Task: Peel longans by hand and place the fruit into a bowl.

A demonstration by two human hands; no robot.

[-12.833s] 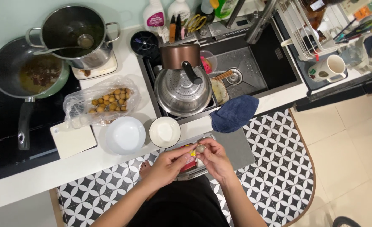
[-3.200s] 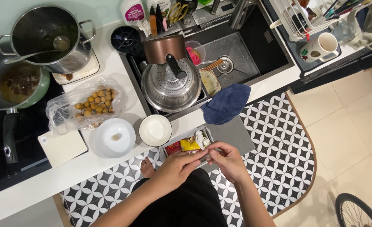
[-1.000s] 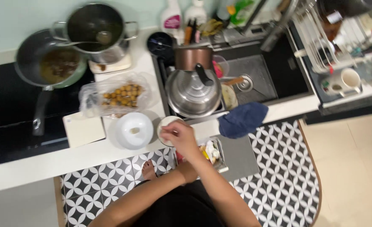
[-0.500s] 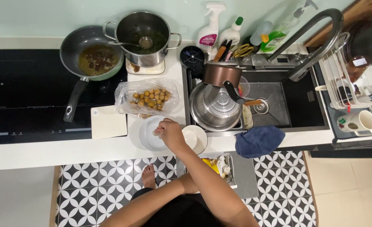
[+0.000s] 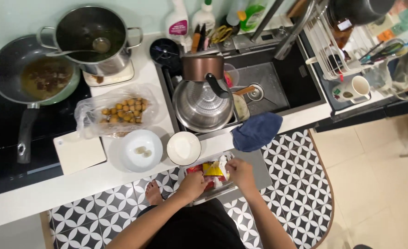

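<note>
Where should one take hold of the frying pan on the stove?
Grip the frying pan by its long dark handle, coming from the counter's front edge: the handle points that way, away from the pot beside it.

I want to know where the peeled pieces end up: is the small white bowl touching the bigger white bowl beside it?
Apart. The head view shows a thin strip of bare counter between the small white bowl and the bigger white bowl, which holds two pale peeled pieces.

Bright even light, wide-angle edge distortion
</note>
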